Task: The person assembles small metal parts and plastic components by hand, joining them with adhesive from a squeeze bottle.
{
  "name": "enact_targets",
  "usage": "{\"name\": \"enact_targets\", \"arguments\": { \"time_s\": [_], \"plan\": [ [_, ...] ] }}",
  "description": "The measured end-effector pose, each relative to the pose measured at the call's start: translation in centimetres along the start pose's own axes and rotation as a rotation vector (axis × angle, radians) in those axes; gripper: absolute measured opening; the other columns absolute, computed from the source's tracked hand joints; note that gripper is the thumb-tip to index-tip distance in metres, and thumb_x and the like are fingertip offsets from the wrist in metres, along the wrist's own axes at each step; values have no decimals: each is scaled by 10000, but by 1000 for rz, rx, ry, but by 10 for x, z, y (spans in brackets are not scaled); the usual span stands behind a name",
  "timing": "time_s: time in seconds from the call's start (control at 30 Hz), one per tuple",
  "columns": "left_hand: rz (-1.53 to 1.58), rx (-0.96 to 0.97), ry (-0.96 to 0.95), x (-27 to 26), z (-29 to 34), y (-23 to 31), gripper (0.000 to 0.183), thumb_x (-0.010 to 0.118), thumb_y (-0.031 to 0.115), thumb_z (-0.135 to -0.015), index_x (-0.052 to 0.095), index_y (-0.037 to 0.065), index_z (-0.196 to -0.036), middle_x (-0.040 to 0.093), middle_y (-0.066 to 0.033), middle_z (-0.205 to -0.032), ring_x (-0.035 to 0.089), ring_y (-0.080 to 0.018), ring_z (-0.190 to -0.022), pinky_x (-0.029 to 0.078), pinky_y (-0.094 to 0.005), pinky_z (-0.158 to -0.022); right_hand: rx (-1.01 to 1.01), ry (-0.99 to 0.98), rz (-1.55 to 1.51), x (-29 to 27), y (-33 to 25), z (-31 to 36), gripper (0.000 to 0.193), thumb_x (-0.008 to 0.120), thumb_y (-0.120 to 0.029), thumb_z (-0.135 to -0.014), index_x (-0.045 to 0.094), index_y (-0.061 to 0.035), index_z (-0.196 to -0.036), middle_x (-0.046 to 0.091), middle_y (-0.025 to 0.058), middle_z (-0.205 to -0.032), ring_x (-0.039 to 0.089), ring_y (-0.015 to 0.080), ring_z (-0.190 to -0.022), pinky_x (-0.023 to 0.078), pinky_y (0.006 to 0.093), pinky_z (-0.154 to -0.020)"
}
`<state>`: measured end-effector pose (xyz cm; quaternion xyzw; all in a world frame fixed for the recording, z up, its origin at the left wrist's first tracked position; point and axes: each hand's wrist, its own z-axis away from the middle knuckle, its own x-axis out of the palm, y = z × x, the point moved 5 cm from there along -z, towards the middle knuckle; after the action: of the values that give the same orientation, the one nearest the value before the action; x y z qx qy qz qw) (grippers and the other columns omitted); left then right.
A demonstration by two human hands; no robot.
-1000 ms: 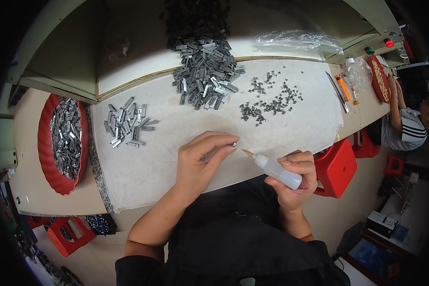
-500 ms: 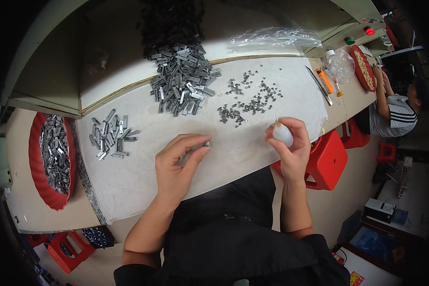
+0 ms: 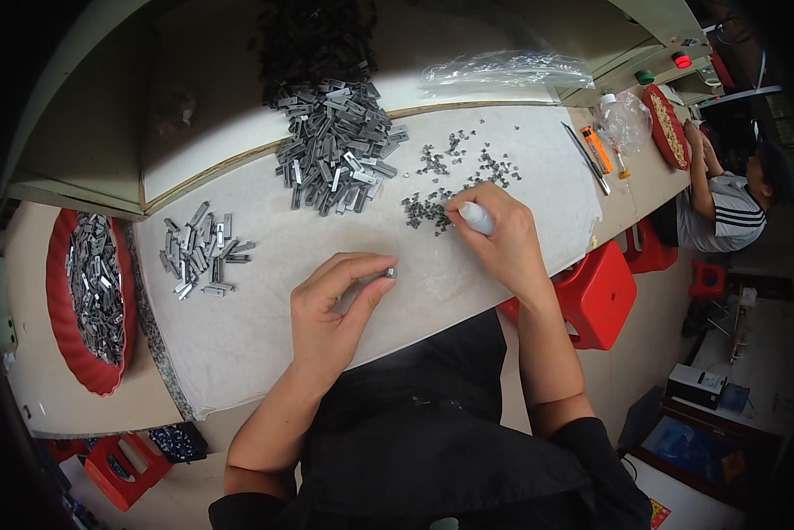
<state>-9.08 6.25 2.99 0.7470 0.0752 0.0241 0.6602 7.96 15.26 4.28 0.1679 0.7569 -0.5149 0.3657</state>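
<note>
My left hand point(image 3: 331, 305) pinches a small grey metal block point(image 3: 390, 273) between thumb and forefinger, above the white sheet point(image 3: 432, 300). Most of the block is hidden by the fingers. In my right hand point(image 3: 512, 234) is a small white squeeze bottle point(image 3: 476, 218), its tip end among the scattered tiny metal pieces point(image 3: 423, 210); whether it touches one cannot be made out. Beyond the left hand rises a heap of grey metal bars point(image 3: 340, 159), and a smaller group of bars point(image 3: 204, 252) lies to its left.
A red scalloped tray point(image 3: 57, 300) full of metal bars stands far left. At the right lie tweezers point(image 3: 582, 155), an orange cutter point(image 3: 597, 148) and a clear bag point(image 3: 627, 124). Red stools point(image 3: 600, 296) flank the table. Another person point(image 3: 724, 208) works at far right beside a red tray point(image 3: 678, 157).
My right hand has moved left and away from me with the bottle, turning it over toward the tiny metal pieces. The left hand stays nearly still, holding the block.
</note>
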Motion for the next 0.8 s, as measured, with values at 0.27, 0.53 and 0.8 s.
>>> {"name": "enact_targets", "arguments": {
  "time_s": [0.27,0.53,0.8],
  "plan": [
    [9,-12,-5,0,0,3,161,614,-24,-718,620,-4,-877,613,-96,-845,591,-157,-764,457,-235,-680,67,-10,123,5,-5,-1,128,617,-56,-695,570,8,-796,570,124,-736,558,267,-661,428,307,-610],
    [5,-5,-28,-1,1,2,167,593,-34,-731,612,4,-892,610,-87,-852,565,-128,-769,430,-215,-655,64,16,151,7,-10,0,160,620,-41,-646,555,-8,-788,539,130,-752,549,303,-671,437,357,-595],
    [9,-3,-14,-1,0,3,166,617,-6,-714,623,8,-879,614,-96,-839,594,-164,-758,450,-239,-671,61,-36,160,8,-9,-3,182,620,-34,-635,560,-10,-806,539,127,-755,545,308,-666,437,359,-593]
  ]
}}
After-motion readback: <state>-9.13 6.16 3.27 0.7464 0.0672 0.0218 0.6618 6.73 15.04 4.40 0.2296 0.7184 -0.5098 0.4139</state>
